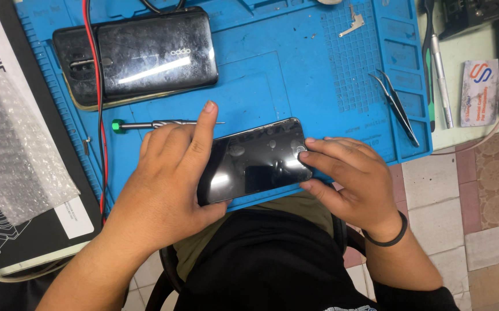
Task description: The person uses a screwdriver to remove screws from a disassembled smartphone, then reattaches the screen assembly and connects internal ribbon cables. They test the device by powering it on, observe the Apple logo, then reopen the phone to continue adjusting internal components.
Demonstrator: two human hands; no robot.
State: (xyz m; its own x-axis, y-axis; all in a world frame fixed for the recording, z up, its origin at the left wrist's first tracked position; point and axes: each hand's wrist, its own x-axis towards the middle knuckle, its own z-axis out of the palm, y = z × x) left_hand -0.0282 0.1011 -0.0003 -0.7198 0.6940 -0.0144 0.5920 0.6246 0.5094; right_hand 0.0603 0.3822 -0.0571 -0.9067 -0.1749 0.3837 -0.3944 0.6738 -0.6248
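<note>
A black smartphone point(255, 161) lies screen up on the near edge of a blue work mat point(272, 75). My left hand point(166, 178) grips its left end, thumb under the near edge and index finger stretched along the far edge. My right hand point(347, 175) holds the right end, with its fingertips pressing on the glass near the corner. A small screwdriver point(157, 124) with a green cap lies on the mat just beyond my left hand.
A second dark phone back cover point(140, 55) rests at the mat's far left, crossed by red and black wires point(97, 115). Tweezers point(396, 106) lie at the mat's right. Bubble wrap point(10, 150) lies on the left. A pen-like tool point(440, 75) and a card point(479, 92) lie right of the mat.
</note>
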